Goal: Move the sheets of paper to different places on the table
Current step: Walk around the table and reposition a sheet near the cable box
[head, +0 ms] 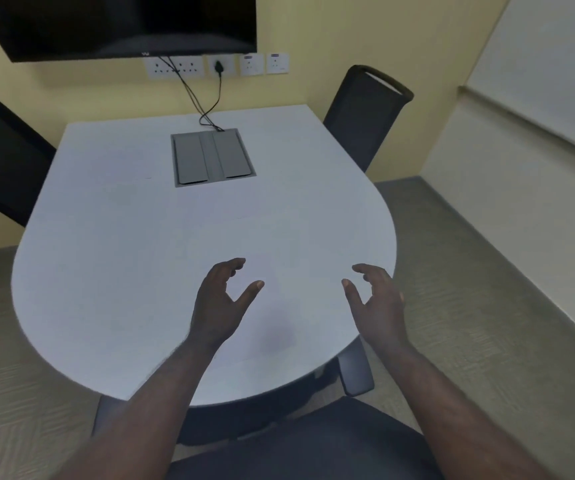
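Nearest you, a dark chair seat (313,441) sits under your forearms. Your left hand (218,306) and right hand (377,303) hover over the near rounded edge of the white surface (106,271), each grip apart, fingers loosely spread and holding nothing. The sheets of paper (261,271) are white on white and barely show; faint rectangular outlines lie between and just beyond your hands, and how many there are cannot be told. To do this step well, I judge you should lower flat fingertips onto one sheet, slide it toward the near edge until a corner overhangs, then pinch it there. Open room lies to the left and middle. Farther back, keep clear of the grey cable box (214,157), its cables (206,98), and the chair (365,116) at the far right.
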Demonstrator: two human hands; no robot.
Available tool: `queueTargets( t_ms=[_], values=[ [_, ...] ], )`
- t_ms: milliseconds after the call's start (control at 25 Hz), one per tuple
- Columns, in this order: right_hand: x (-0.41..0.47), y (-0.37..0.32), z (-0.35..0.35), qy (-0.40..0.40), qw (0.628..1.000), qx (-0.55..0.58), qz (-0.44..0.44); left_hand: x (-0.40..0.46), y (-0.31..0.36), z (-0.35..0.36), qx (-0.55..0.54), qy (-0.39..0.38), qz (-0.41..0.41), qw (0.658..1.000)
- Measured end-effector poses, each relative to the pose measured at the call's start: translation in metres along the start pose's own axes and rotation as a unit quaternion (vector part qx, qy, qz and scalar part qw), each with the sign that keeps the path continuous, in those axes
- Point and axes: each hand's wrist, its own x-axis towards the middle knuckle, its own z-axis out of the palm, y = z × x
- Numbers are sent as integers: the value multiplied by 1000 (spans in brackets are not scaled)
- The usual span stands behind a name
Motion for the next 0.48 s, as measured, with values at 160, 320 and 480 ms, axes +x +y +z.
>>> queueTargets(
  t_ms=[160, 320, 480],
  values=[
    [-10, 8, -39, 32, 999, 22, 31, -5, 33, 25, -10, -20, 32, 999],
    [-9, 18, -83, 59, 997, 27, 28, -9, 76, 54, -14, -29, 62, 998],
    [-1, 40, -139, 88, 996, 27, 18, -20, 124, 97, -21, -27, 83, 996]
  ],
)
